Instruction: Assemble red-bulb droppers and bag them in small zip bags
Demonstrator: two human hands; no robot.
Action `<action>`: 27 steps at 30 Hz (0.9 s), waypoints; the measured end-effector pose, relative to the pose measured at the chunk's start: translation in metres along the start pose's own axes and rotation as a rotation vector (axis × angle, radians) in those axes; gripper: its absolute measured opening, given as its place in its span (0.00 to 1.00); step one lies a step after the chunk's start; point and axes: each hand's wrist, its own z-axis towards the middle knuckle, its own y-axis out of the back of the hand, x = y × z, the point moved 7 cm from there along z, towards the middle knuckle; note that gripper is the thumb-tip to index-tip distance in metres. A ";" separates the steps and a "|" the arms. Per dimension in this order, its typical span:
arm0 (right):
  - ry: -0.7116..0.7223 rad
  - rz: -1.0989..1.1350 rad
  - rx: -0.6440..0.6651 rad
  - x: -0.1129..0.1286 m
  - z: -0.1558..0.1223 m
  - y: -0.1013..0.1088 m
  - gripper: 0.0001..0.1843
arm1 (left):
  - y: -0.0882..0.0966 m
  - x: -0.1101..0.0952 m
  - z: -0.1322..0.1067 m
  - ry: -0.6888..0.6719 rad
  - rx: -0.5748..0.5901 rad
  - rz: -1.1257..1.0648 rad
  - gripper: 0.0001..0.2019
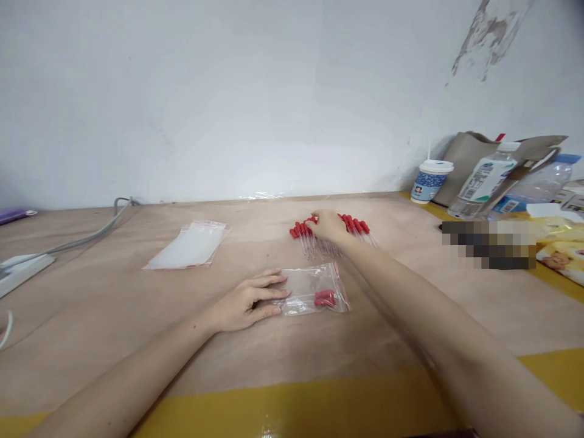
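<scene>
My left hand (249,302) lies flat with its fingers spread, their tips on the left end of a clear zip bag (303,281). Inside that bag are droppers with red rubber bulbs (325,298); their clear tubes point left. Farther back, a row of red-bulbed droppers (358,226) lies on the table with the tubes toward me. My right hand (328,226) reaches over the middle of this row, thumb and fingers closed around the bulb end of a dropper. The palm hides part of what it grips.
Left of centre lies a stack of zip bags (189,244). A grey cable (86,237) runs to a white power strip (25,271). At the right stand a paper cup (429,181), a water bottle (486,179) and a grey-brown bag (460,159), with yellow packets (563,255) nearby.
</scene>
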 end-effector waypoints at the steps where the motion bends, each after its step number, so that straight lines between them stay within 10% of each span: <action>1: -0.021 -0.006 0.007 0.002 0.005 -0.004 0.15 | -0.001 0.001 0.000 -0.004 0.012 -0.006 0.19; 8: -0.125 0.012 0.002 -0.002 0.015 -0.012 0.10 | -0.001 0.002 0.000 0.004 0.050 -0.037 0.20; 15: -0.071 0.153 -0.138 -0.002 0.008 0.022 0.08 | 0.000 0.001 -0.001 0.035 0.044 -0.032 0.20; 21: 0.115 0.775 -0.358 -0.042 -0.041 0.075 0.12 | -0.001 0.003 -0.002 0.033 0.054 -0.049 0.20; 27: -0.096 1.030 -0.227 -0.089 -0.096 0.050 0.21 | -0.002 0.004 -0.001 0.059 0.033 -0.073 0.21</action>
